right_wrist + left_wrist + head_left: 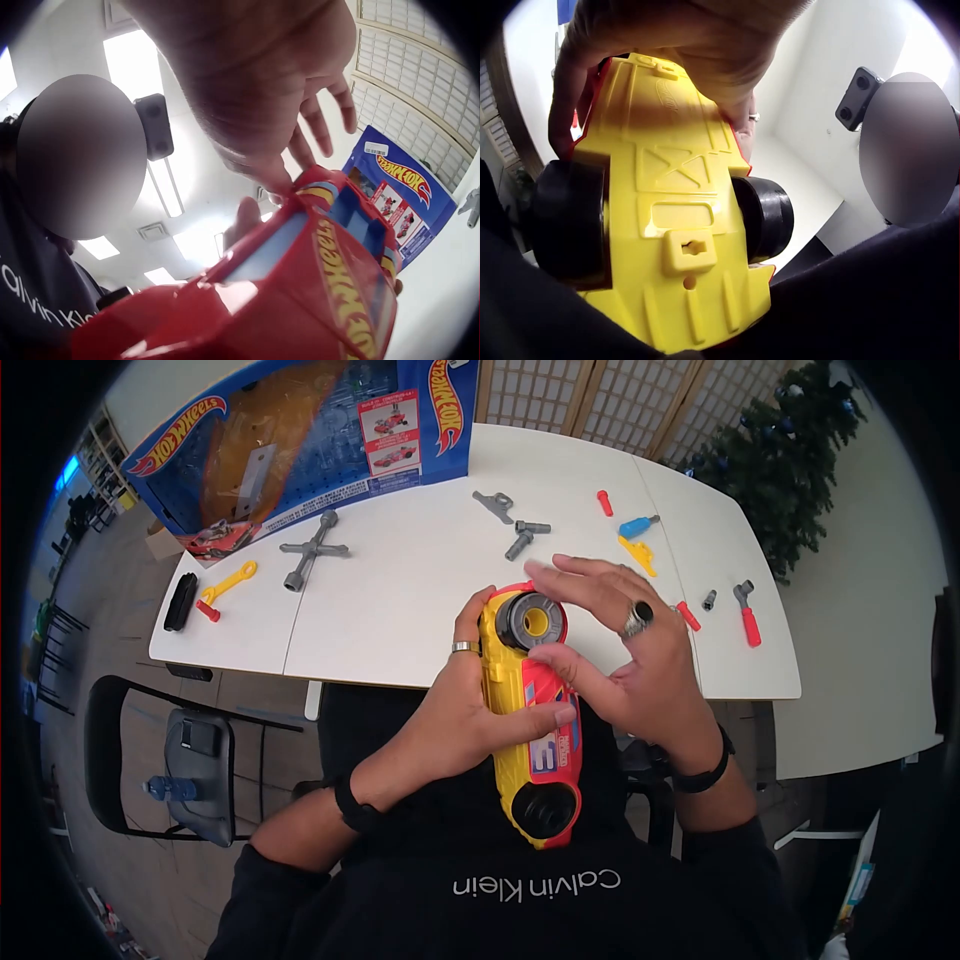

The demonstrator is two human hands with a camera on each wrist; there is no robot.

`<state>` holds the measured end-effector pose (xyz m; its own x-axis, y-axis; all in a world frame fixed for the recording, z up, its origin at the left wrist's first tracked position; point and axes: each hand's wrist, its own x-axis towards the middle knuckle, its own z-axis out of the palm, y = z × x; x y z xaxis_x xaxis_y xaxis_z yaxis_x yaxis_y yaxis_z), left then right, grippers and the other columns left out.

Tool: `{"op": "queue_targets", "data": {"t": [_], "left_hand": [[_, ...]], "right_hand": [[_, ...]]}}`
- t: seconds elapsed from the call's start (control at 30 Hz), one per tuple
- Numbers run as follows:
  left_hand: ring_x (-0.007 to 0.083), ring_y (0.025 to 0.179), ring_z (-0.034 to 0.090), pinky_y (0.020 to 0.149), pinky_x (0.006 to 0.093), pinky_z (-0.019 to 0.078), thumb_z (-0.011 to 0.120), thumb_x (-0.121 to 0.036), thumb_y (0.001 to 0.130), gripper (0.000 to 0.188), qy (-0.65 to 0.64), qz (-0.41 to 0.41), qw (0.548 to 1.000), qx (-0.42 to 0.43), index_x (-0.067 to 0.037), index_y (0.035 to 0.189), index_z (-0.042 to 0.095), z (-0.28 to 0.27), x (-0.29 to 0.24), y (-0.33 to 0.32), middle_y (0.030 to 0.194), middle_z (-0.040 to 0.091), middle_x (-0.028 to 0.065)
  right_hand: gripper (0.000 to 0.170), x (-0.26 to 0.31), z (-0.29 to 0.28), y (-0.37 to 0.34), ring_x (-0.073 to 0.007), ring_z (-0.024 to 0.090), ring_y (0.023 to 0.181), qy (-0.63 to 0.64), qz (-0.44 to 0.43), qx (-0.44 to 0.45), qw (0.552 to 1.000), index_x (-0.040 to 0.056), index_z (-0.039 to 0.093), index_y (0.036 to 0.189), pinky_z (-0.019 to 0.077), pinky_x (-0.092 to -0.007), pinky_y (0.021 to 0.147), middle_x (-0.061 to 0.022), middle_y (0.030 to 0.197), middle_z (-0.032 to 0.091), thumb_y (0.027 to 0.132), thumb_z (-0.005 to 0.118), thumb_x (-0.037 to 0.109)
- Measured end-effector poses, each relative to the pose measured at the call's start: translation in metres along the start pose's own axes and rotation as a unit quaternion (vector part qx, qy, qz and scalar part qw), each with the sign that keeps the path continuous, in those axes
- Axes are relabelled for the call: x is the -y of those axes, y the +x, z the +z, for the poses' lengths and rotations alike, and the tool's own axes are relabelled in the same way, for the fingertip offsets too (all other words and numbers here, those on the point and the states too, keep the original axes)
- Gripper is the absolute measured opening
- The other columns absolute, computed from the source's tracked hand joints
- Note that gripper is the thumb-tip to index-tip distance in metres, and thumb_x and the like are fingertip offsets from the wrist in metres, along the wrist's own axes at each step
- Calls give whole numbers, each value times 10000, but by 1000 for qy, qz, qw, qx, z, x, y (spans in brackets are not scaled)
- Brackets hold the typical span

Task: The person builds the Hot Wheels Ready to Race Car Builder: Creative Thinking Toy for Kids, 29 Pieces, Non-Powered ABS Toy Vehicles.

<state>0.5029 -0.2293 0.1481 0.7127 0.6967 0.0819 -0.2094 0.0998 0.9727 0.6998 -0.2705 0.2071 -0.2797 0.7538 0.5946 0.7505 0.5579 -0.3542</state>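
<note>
A red and yellow toy race car [530, 690] is held on its side over the lap, one end toward the table. My left hand [450, 705] grips it, with the thumb across the red side and the fingers behind the body. A grey-hubbed black wheel [532, 621] faces up at the far end, and another black wheel [546, 809] is at the near end. The right hand [625, 655] hovers around the upper wheel, fingers spread and thumb right at the wheel's edge. In the left wrist view the yellow underside [679, 187] shows a raised block with a slot.
A blue toy box [300, 450] stands at the table's back left. Before it lie a grey cross wrench [315, 550], a yellow wrench [229, 584] and a black part [181, 602]. Several small parts and a red-handled tool [749, 616] lie right. A chair [200, 760] stands left.
</note>
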Motion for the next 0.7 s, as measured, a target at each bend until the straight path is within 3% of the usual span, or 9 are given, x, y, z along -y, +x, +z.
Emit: {"op": "queue_targets", "data": {"t": [0.1,0.23,0.3,0.33,0.4,0.43,0.7], "left_hand": [[218,1294,595,1129,374,489,891,-232,876,1232,22,20,999,-10,6,1631,-52,1,5,-2,1378,526,156],[224,1296,596,1146,371,471,855,-266,913,1164,119,70,990,-6,14,1630,-19,-9,19,-2,1391,530,173],[241,1281,621,1055,399,553,732,-437,997,1020,44,58,997,-15,-45,1638,41,-11,16,-4,1426,521,203],[241,1281,621,1055,399,553,732,-437,997,1020,45,56,997,-16,-45,1638,41,-14,12,-4,1426,521,203],[263,1283,642,904,432,632,572,-598,1049,907,-76,-81,993,-34,-132,1636,62,-23,1,-3,1456,509,230],[291,1296,646,795,451,659,473,-715,1043,884,-37,-74,996,-45,-196,1628,61,-21,3,-2,1467,502,242],[308,1315,633,827,449,668,526,-711,1028,886,-36,-67,995,-65,-194,1606,97,-24,6,-7,1474,482,231]], "right_hand": [[415,-4,2,-2,-331,683,1265,79,55,5,995,70,791,1199,534,-440,1074,-139,1284,739,802,898,119],[385,-6,4,1,-334,708,1197,91,51,-4,995,56,790,1174,570,-412,987,-153,1225,740,816,894,151],[390,-10,7,1,-324,717,1176,124,55,-12,991,55,788,1173,573,-410,981,-160,1228,742,809,898,143],[390,-13,9,1,-309,721,1166,153,49,-8,987,55,784,1178,577,-399,970,-160,1232,745,812,896,132],[390,-14,13,1,-293,725,1156,188,45,-4,981,55,779,1183,582,-387,959,-160,1235,747,816,894,122],[399,-14,16,1,-282,724,1152,205,52,-9,977,57,777,1198,586,-375,945,-159,1232,751,822,891,121],[393,-8,34,0,-243,701,1186,286,106,-39,951,47,691,1130,624,-347,881,-156,1324,658,831,915,169]]}}
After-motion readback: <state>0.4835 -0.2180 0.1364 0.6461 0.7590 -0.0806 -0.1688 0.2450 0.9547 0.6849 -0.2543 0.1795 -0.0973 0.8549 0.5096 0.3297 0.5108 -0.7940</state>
